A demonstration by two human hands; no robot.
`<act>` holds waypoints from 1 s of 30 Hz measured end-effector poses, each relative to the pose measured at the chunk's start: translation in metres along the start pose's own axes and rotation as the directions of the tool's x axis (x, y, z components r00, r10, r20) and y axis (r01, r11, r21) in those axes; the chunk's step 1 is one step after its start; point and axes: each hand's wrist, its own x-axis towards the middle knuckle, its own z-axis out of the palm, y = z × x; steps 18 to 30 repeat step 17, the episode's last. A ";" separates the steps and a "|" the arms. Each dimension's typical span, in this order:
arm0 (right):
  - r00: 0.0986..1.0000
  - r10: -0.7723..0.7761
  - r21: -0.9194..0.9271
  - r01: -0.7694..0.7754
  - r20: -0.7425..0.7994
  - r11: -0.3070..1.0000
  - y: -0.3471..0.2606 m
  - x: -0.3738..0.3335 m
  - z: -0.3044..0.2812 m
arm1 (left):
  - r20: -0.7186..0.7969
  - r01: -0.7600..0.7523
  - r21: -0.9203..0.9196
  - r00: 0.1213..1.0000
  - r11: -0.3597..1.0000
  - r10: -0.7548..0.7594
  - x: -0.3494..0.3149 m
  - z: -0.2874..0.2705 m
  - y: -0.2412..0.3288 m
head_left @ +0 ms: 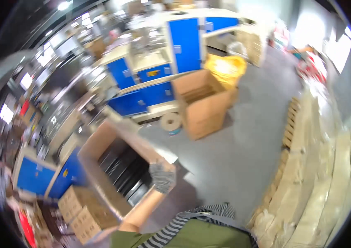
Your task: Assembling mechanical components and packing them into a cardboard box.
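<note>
My left hand (pixel 162 177), in a grey knitted glove, is closed over the right-hand rim of an open cardboard box (pixel 95 175). The forearm reaches up to it from a green sleeve at the lower edge. The box leans at a slant and its edges are smeared by motion. Inside lie several black, flat-sided pieces (pixel 128 167) in a row, with a greyish one near the hand; their exact kind cannot be made out. My right hand does not show.
A second open cardboard box (pixel 206 115) stands on the floor, beside a yellow bag (pixel 227 68) and a roll (pixel 170 122). Blue-fronted cabinets (pixel 186 45) line the back. Small closed cartons (pixel 86 217) sit lower left. Long wrapped packs (pixel 320 186) on pallets (pixel 291 122) fill the right.
</note>
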 end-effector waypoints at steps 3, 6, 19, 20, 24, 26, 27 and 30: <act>0.998 0.056 -0.100 -0.052 0.037 0.994 -0.039 0.069 -0.103 | 0.104 -0.079 -0.351 0.987 0.933 0.123 0.013 0.073 0.164; 0.995 0.064 -0.222 -0.047 0.070 0.974 -0.153 0.153 -0.258 | 0.297 -0.147 -0.530 0.891 0.835 0.345 0.039 0.128 0.316; 0.900 -0.231 -0.208 0.323 0.370 0.923 -0.435 0.228 -0.575 | 0.952 0.313 0.109 0.240 0.943 -0.189 0.073 0.409 0.251; 0.900 -0.231 -0.208 0.323 0.370 0.923 -0.435 0.228 -0.575 | 0.952 0.313 0.109 0.240 0.943 -0.189 0.073 0.409 0.251; 0.900 -0.231 -0.208 0.323 0.370 0.923 -0.435 0.228 -0.575 | 0.952 0.313 0.109 0.240 0.943 -0.189 0.073 0.409 0.251; 0.900 -0.231 -0.208 0.323 0.370 0.923 -0.435 0.228 -0.575 | 0.952 0.313 0.109 0.240 0.943 -0.189 0.073 0.409 0.251; 0.900 -0.231 -0.208 0.323 0.370 0.923 -0.435 0.228 -0.575 | 0.952 0.313 0.109 0.240 0.943 -0.189 0.073 0.409 0.251; 0.900 -0.231 -0.208 0.323 0.370 0.923 -0.435 0.228 -0.575 | 0.952 0.313 0.109 0.240 0.943 -0.189 0.073 0.409 0.251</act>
